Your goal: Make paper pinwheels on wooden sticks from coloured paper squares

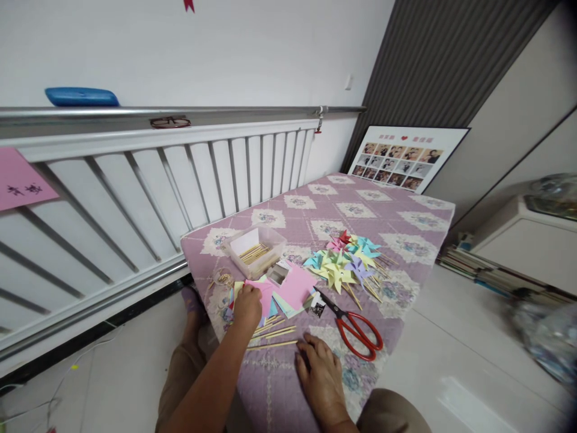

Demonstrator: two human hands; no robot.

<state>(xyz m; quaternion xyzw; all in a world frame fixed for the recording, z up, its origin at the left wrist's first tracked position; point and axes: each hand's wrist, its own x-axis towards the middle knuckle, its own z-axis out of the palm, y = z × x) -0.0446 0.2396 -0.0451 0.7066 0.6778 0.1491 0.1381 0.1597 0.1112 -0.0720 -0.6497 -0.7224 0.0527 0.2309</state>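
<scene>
My left hand (247, 308) is curled over the left part of a pile of coloured paper sheets, with its fingertips closed on the paper and partly hidden. Pink paper (296, 287) with cut edges lies on top of the pile. Resting on the tablecloth, my right hand (321, 371) holds nothing, its fingers slightly bent and apart. Thin wooden sticks (277, 334) lie between the two hands. To the right are scissors with red handles (359, 335), blades partly open. A small packet of dark pins (318, 305) sits by their tips. Several paper pinwheels (340, 267) on sticks are heaped beyond.
A clear plastic box (270, 248) holding sticks stands behind the paper, beside a small round container (223, 276). The patterned tablecloth (270, 391) covers the table. A white radiator (202, 174) runs along its left side; a photo board (406, 157) leans at the far end.
</scene>
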